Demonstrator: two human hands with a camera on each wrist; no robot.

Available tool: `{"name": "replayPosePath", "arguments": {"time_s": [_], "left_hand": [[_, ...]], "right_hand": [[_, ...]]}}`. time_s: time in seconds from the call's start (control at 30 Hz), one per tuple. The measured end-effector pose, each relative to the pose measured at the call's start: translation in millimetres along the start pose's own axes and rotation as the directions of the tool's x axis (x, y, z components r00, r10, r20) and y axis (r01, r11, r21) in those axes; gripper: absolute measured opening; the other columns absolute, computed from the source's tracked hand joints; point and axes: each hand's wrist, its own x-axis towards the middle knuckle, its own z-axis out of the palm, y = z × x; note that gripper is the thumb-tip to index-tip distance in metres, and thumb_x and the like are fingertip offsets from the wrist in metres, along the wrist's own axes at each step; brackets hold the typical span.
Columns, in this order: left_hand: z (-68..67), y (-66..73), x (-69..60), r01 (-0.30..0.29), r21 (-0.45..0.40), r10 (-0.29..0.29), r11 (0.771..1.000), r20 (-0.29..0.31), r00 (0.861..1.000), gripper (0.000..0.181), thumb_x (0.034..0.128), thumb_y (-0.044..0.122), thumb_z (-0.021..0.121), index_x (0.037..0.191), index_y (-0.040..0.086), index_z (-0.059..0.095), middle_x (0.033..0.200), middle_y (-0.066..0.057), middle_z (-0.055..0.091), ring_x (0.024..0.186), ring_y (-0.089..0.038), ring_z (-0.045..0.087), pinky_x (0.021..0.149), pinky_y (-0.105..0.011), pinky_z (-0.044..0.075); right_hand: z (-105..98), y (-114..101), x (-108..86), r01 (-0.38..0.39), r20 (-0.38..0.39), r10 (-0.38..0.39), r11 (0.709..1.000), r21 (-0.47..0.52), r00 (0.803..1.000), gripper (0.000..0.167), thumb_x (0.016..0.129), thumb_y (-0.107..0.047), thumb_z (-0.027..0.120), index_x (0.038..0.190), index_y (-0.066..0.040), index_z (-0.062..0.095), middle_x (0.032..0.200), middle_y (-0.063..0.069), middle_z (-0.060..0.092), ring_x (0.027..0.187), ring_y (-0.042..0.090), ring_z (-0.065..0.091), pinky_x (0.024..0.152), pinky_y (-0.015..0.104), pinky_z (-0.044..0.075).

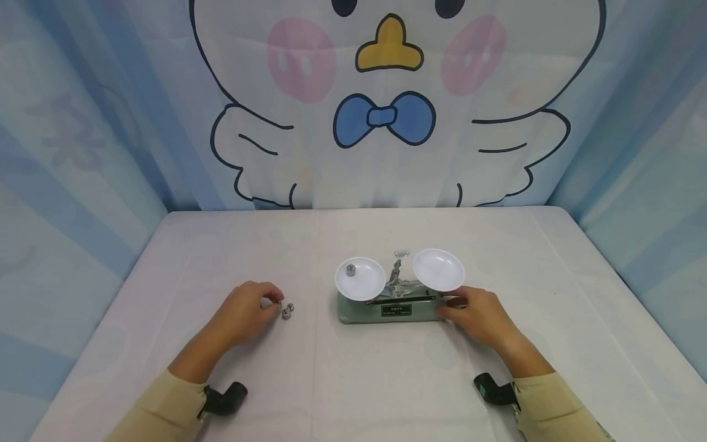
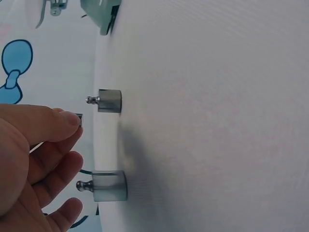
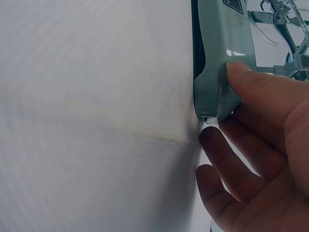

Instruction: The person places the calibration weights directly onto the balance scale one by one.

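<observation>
Left hand (image 1: 247, 314): thumb and forefinger pinched together on a small metal piece (image 2: 80, 120), mostly hidden, above the surface (image 1: 309, 380).
Loose weights (image 2: 110, 100): two shiny silver cylinders with narrow knobs on top, upright just beside that hand, one larger.
Balance scale (image 1: 361, 313): right of the weights on the surface, with a smooth pale green base, a dark nameplate (image 1: 396, 310) on its front and silvery metalwork (image 1: 394, 277) in the middle.
Left pan (image 1: 367, 286): round, white, shallow, a silver weight (image 1: 350, 270) resting toward its far left side.
Right pan (image 1: 439, 270): round, white, sitting higher than the left pan.
Right hand (image 1: 479, 315): clamped on the base's right end, thumb in front.
</observation>
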Motion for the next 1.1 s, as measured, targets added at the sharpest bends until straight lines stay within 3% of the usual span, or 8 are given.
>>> {"name": "replayPosePath", "arguments": {"time_s": [0.23,0.43,0.67,0.9,1.1], "left_hand": [[-7.8,13.1,0.5,-0.059,0.025,0.059,0.998,-0.024,0.998,0.013,0.0919,0.006,0.070,0.105,0.006,0.073,0.103,-0.006,0.069,0.108,-0.031,0.060,0.095,-0.049,0.049],[-12.8,26.1,2.7,-0.094,0.037,0.095,0.995,-0.035,0.995,0.014,0.0928,0.007,0.070,0.106,0.006,0.072,0.103,-0.005,0.069,0.108,-0.030,0.059,0.095,-0.048,0.049],[-19.4,46.5,13.1,-0.121,0.034,0.121,0.992,-0.010,0.993,0.016,0.0937,0.009,0.070,0.110,0.007,0.072,0.107,-0.005,0.068,0.111,-0.030,0.057,0.096,-0.046,0.049],[-17.4,72.4,27.8,-0.178,0.031,0.179,0.984,-0.043,0.983,0.014,0.0935,0.010,0.070,0.107,0.011,0.074,0.105,-0.003,0.070,0.109,-0.027,0.058,0.095,-0.044,0.050],[-15.7,87.0,37.1,-0.187,0.004,0.187,0.982,-0.043,0.981,0.016,0.0942,0.012,0.070,0.110,0.011,0.073,0.107,-0.003,0.070,0.111,-0.027,0.058,0.095,-0.043,0.050]], "right_hand": [[0.0,-0.1,-0.2,0.001,-0.001,-0.001,1.000,0.001,1.000,0.045,0.087,-0.021,0.077,0.122,0.006,0.065,0.110,0.021,0.071,0.106,0.041,0.066,0.083,0.053,0.055],[-0.2,-0.6,-0.3,-0.003,0.008,0.003,1.000,-0.002,1.000,0.046,0.088,-0.021,0.077,0.123,0.006,0.064,0.111,0.021,0.070,0.106,0.041,0.065,0.084,0.053,0.055],[-1.0,-0.5,-0.4,-0.005,0.010,0.005,1.000,0.009,1.000,0.046,0.089,-0.021,0.076,0.124,0.005,0.064,0.112,0.021,0.070,0.107,0.041,0.065,0.084,0.052,0.055],[-1.8,-1.0,-0.4,-0.009,0.003,0.009,1.000,0.003,1.000,0.046,0.088,-0.021,0.076,0.124,0.006,0.064,0.112,0.022,0.070,0.106,0.041,0.065,0.083,0.052,0.055],[-0.8,-0.3,0.0,-0.006,0.005,0.006,1.000,0.006,1.000,0.046,0.088,-0.021,0.076,0.124,0.005,0.064,0.112,0.022,0.070,0.106,0.040,0.066,0.083,0.052,0.055]]}}
